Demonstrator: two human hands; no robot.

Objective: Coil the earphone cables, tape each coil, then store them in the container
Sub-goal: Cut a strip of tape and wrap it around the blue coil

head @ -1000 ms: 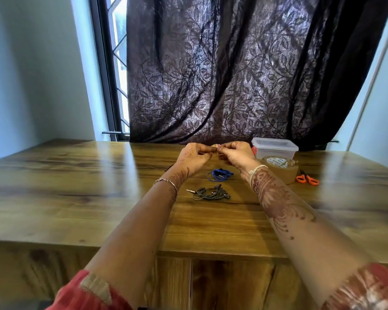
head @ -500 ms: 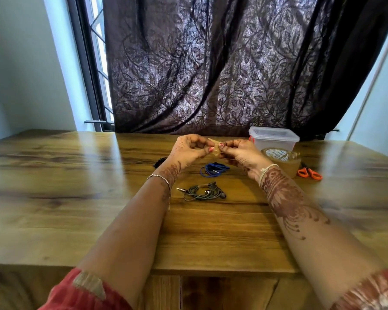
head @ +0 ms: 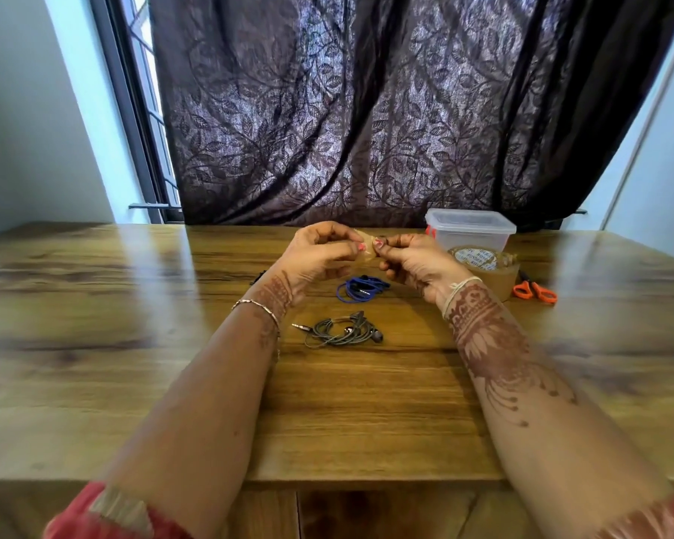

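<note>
Two hands, left hand (head: 320, 252) and right hand (head: 409, 258), pinch one tape strip (head: 368, 249), fingers closed on its ends. Grey coil (head: 341, 330) lies on the bench (head: 133, 305) directly below-near the strip, long axis left-right; blue coil (head: 360, 289) sits between them.

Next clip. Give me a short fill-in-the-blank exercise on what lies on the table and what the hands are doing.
1. Both hands, left hand and right hand, hold a small piece of ____ between them.
2. The coil nearer the person is grey; the one farther away is ____.
3. The container has its lid ____.
4. The scissors have ____ handles.

Missing words: tape; blue; on; orange
</note>
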